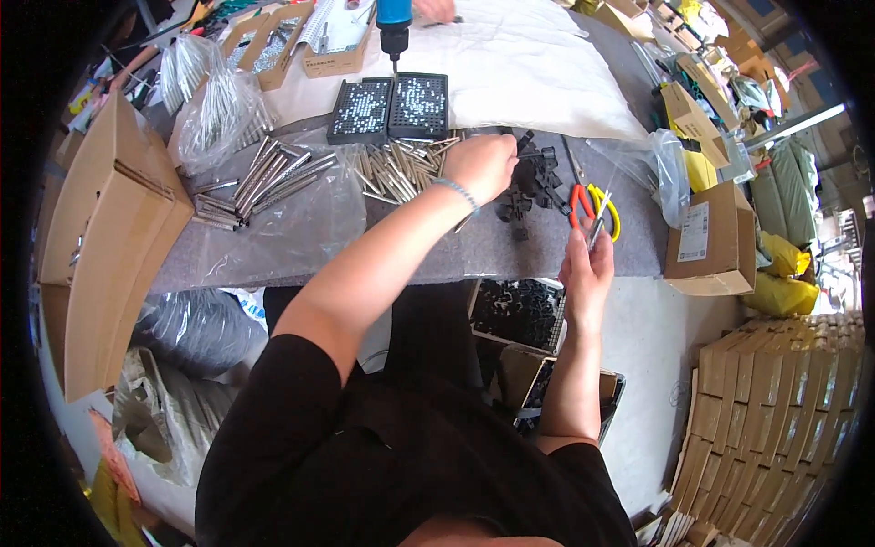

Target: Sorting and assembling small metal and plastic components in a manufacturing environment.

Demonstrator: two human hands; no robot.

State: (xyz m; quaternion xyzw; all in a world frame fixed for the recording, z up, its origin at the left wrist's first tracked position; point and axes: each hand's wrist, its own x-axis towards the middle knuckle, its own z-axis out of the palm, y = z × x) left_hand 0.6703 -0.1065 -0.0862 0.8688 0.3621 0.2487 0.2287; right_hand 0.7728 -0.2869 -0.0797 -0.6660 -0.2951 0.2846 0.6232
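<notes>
My left hand (pixel 483 169), with a bracelet at its wrist, reaches across the table. Its fingers are closed at the edge of a pile of black plastic parts (pixel 542 173), seemingly pinching one; the fingertips are partly hidden. My right hand (pixel 586 264) is near the table's front edge, closed on a slim silver metal rod (pixel 599 226) that points up and away. Just beyond it lie pliers (pixel 578 202) with red and yellow handles, partly behind the rod. A heap of metal rods (pixel 401 171) lies beside my left forearm.
Two black trays (pixel 419 107) of small shiny pieces stand under a blue power driver (pixel 394 23). More metal rods (pixel 264 182) lie on clear plastic at left. Cardboard boxes (pixel 109 219) (pixel 715 239) flank the table. Another person's hand (pixel 436 9) shows at the far side.
</notes>
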